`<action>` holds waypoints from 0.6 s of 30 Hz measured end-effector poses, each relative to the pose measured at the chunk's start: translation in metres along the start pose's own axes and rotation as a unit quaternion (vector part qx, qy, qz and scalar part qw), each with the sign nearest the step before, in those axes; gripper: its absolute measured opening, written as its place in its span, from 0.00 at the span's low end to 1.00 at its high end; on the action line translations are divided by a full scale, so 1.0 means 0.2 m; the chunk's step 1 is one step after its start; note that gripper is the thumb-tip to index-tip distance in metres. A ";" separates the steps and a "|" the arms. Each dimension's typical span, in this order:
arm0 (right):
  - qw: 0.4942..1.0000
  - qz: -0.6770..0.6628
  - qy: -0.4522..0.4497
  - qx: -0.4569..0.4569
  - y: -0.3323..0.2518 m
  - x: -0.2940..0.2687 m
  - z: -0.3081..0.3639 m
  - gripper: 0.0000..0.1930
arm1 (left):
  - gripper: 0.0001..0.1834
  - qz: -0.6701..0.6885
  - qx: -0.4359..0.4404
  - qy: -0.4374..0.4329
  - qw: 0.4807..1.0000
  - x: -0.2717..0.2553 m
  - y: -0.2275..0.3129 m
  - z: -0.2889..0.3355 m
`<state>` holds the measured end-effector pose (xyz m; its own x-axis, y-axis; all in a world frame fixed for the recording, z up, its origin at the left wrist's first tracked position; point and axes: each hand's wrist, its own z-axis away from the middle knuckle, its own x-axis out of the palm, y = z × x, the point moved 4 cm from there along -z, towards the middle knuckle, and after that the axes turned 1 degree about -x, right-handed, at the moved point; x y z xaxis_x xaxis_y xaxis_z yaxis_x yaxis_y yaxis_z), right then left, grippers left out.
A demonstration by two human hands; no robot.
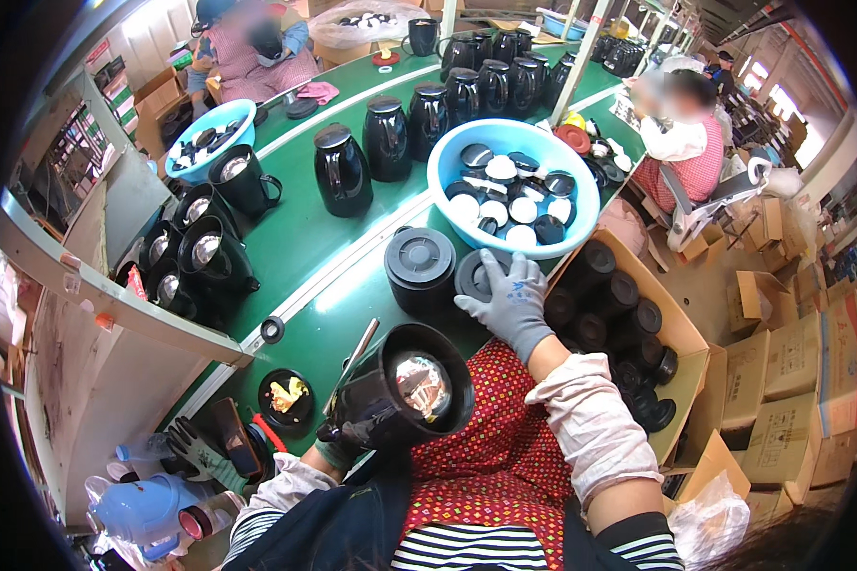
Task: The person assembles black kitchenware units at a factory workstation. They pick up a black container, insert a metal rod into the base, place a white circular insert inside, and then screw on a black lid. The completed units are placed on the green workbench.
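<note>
A glossy black jug body point(371, 395) is tilted in front of me, its open end toward me with a shiny silver inside. My left hand point(338, 455), mostly hidden behind the jug, is closed around its lower side. Along that side runs a thin metallic strip point(363, 341); whether it belongs to the jug, I cannot tell. My right hand point(512, 297), in a grey glove, grips a black round base point(470, 276) from above, thumb and fingers on its edge. Just left of it stands a stack of similar black round bases point(419, 259).
A blue basin point(436, 195) of black and white lids sits ahead. Black jugs point(341, 171) line the green belt point(300, 243); more stand left. A carton point(697, 366) of black parts is at my right. A small dish point(274, 416) lies left. Two co-workers sit farther off.
</note>
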<state>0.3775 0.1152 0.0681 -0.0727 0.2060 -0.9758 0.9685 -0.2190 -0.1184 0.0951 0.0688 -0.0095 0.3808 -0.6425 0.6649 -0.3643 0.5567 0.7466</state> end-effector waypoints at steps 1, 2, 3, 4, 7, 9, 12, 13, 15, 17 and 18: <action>1.000 0.001 0.026 0.000 0.01 -0.03 0.02 0.51 | 0.33 -0.002 0.003 0.000 1.000 0.00 0.00 0.01; 0.999 -0.001 0.052 0.001 0.02 -0.06 0.05 0.51 | 0.33 -0.005 0.004 -0.002 1.000 0.01 0.00 0.01; 0.994 -0.036 0.099 -0.009 0.02 -0.12 0.09 0.50 | 0.32 -0.009 0.006 -0.001 1.000 0.00 0.00 0.01; 0.990 -0.071 0.122 -0.028 0.02 -0.19 0.15 0.49 | 0.31 -0.015 0.008 -0.006 1.000 0.01 -0.01 0.00; 0.936 -0.319 0.088 -0.122 -0.02 -0.40 0.39 0.49 | 0.29 -0.064 0.011 -0.038 0.997 0.07 -0.02 -0.05; 0.910 -0.389 0.038 -0.136 -0.09 -0.53 0.57 0.53 | 0.29 -0.159 0.003 -0.061 0.985 0.15 0.01 -0.12; 0.897 -0.431 0.009 -0.099 -0.09 -0.56 0.74 0.51 | 0.29 -0.121 -0.045 -0.071 0.989 0.33 0.10 -0.14; 0.887 -0.455 0.013 -0.080 -0.07 -0.56 0.79 0.53 | 0.29 -0.222 -0.023 -0.087 0.971 0.36 0.10 -0.16; 0.887 -0.453 0.013 -0.085 -0.05 -0.58 0.86 0.53 | 0.27 -0.362 0.009 -0.109 0.926 0.39 0.10 -0.18; 0.893 -0.443 0.012 -0.082 -0.03 -0.63 0.91 0.55 | 0.27 -0.303 -0.001 -0.101 0.948 0.42 0.08 -0.17; 0.891 -0.446 0.022 -0.082 -0.02 -0.63 0.94 0.55 | 0.26 -0.274 -0.007 -0.097 0.957 0.44 0.07 -0.16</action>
<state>0.3381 -0.0894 0.1579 -0.8248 0.2660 -0.4988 0.5524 0.1918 -0.8112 0.1509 0.0370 0.0599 0.3462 -0.9246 0.1586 -0.1441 0.1147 0.9829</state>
